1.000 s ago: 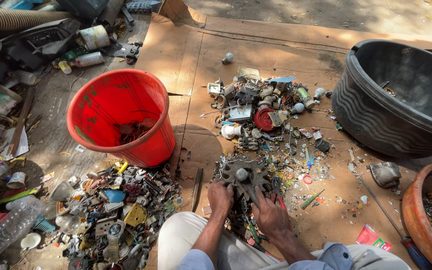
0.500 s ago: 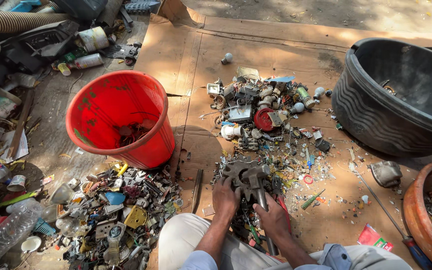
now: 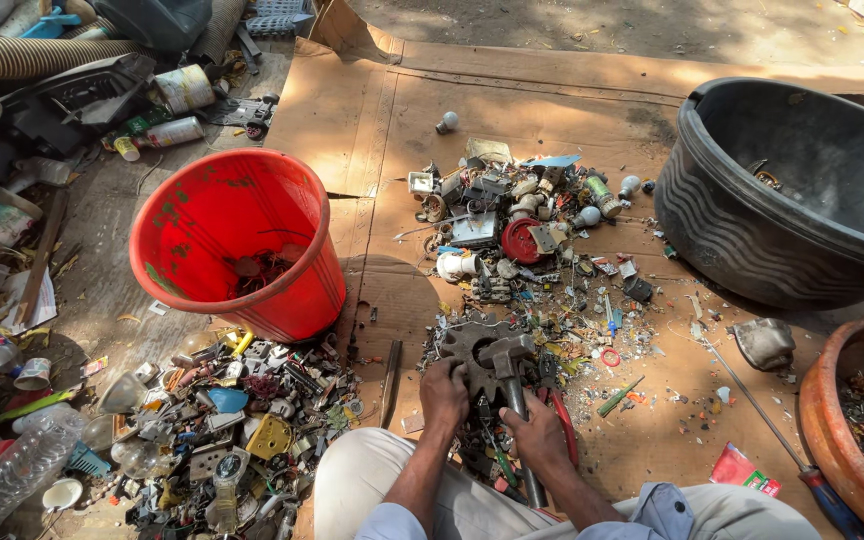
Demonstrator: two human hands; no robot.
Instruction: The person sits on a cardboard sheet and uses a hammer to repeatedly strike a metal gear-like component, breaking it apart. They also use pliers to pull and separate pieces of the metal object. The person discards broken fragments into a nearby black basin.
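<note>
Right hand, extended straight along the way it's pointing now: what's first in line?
The right hand grips a hammer and points up-frame. First in line is probably the toothed metal gear under the hammer's head, where the left hand rests; beyond that, the scrap pile. Depth is unclear.

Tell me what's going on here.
A person sits on cardboard sorting scrap. The left hand rests on a large metal gear, and the right hand grips the handle of a hammer whose head sits on that gear. Loose small parts lie heaped ahead and to the left. A red bucket holds a few bits; a black tub stands to the right.
</note>
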